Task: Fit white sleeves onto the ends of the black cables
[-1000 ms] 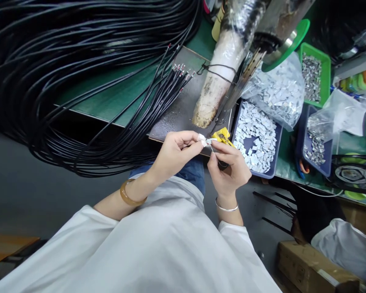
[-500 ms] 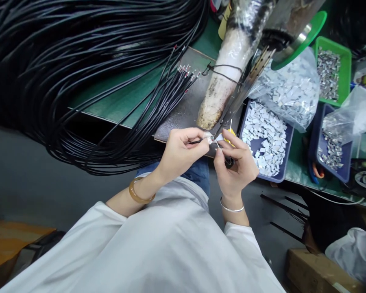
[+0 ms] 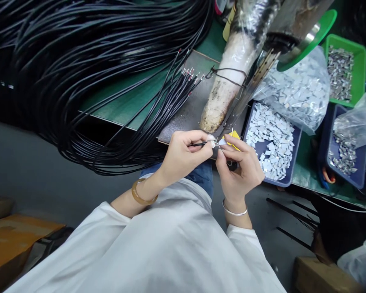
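My left hand (image 3: pixel 187 154) is closed in a pinch on a thin black cable (image 3: pixel 199 144). Its covered fingertip is beside the cable's end. Facing it, my right hand (image 3: pixel 240 165) has thumb and fingers drawn together around a small pale flat piece (image 3: pixel 222 141), almost touching the cable end. Thin light strands show between the two hands, too small to make out. Just behind the fingers is the lower tip of a machine with metal bars (image 3: pixel 236 108). A yellow part (image 3: pixel 233 138) shows beyond my right fingers.
A large bundle of black cables (image 3: pixel 116 53) covers the left of the green table, several ends on a dark plate (image 3: pixel 177 122). A plastic-wrapped white tube (image 3: pixel 216 97) slants down. Rightward are a blue tray (image 3: pixel 295 150) of pale flat pieces, a plastic bag (image 3: pixel 305 89) and a green tray (image 3: pixel 361 69).
The whole view has shifted slightly, so hands and table appear a little further right. Both hands keep nearly the same pinch at the cable end.
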{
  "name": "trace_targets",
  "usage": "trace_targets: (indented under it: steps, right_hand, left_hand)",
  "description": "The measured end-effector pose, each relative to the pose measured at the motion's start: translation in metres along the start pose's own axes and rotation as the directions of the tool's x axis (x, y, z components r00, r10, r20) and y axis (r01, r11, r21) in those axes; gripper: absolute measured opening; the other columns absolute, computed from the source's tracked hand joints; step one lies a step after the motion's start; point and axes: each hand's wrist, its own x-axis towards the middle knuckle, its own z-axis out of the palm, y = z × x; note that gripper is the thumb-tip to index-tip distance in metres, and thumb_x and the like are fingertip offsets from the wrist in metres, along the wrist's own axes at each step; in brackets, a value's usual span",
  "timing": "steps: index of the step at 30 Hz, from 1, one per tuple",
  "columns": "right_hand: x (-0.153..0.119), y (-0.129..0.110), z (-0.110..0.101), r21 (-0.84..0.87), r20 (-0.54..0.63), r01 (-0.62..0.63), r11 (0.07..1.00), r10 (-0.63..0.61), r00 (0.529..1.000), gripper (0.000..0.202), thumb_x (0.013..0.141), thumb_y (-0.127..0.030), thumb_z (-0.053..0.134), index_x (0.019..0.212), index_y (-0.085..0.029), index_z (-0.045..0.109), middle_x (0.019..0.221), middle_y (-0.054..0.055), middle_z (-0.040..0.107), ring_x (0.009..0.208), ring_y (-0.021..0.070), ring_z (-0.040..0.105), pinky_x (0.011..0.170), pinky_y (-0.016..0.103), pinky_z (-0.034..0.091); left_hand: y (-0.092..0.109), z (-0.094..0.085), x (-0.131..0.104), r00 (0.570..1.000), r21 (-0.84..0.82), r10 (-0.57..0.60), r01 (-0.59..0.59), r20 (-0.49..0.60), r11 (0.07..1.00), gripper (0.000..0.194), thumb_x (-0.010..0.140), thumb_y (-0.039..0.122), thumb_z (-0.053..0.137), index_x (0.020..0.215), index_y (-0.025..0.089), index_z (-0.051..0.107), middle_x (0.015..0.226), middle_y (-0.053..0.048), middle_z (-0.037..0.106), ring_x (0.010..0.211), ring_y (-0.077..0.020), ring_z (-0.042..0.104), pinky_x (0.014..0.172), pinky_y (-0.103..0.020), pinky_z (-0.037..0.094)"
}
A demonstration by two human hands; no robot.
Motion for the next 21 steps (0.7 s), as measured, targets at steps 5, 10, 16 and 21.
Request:
trace_targets:
  steps: [5, 10, 16, 21]
  right_hand:
    - [0.002, -0.004, -0.001, -0.009, -0.019, 0.021, 1.000, -0.021, 1.000, 0.021, 0.082, -0.009, 0.073, 0.095, -0.025, 0.068, 0.113, 0.003, 0.076, 0.096, 0.0187, 0.076, 0.082, 0.035, 0.067]
    - [-0.002, -0.005, -0.003, -0.051, 0.004, 0.039, 0.998, -0.039, 0.999, 0.015, 0.085, -0.013, 0.071, 0.092, -0.025, 0.063, 0.108, 0.003, 0.078, 0.090, 0.0179, 0.077, 0.077, 0.034, 0.066]
    - [-0.003, -0.006, -0.002, -0.102, -0.050, 0.077, 0.992, -0.082, 0.995, 0.021, 0.083, -0.010, 0.074, 0.095, -0.025, 0.066, 0.104, 0.001, 0.080, 0.089, 0.0152, 0.077, 0.078, 0.028, 0.064]
    - [-0.001, -0.013, -0.005, 0.112, 0.029, -0.222, 0.969, 0.220, 0.975, 0.012, 0.086, -0.013, 0.071, 0.090, -0.023, 0.067, 0.096, 0.000, 0.079, 0.084, 0.0140, 0.076, 0.063, 0.023, 0.061]
  left_hand:
    - [0.003, -0.004, 0.000, 0.996, 0.056, 0.071, -0.074, 0.051, 0.996, 0.016, 0.079, 0.020, 0.064, 0.069, 0.012, 0.073, 0.058, 0.002, 0.053, 0.049, -0.0040, 0.031, 0.043, -0.018, 0.023]
    - [-0.002, -0.007, -0.001, 0.992, 0.034, 0.024, -0.028, 0.120, 0.999, 0.016, 0.080, 0.018, 0.064, 0.069, 0.011, 0.072, 0.060, 0.002, 0.055, 0.051, -0.0043, 0.035, 0.045, -0.017, 0.027]
    - [0.000, -0.006, -0.002, 0.986, -0.037, -0.044, 0.050, 0.160, 0.998, 0.012, 0.078, 0.019, 0.066, 0.069, 0.012, 0.069, 0.060, 0.002, 0.053, 0.051, -0.0044, 0.033, 0.044, -0.017, 0.024]
    - [0.002, -0.010, -0.005, 0.964, -0.123, -0.071, 0.105, 0.257, 0.987, 0.016, 0.077, 0.018, 0.064, 0.063, 0.013, 0.060, 0.056, 0.005, 0.043, 0.051, -0.0038, 0.030, 0.045, -0.017, 0.023]
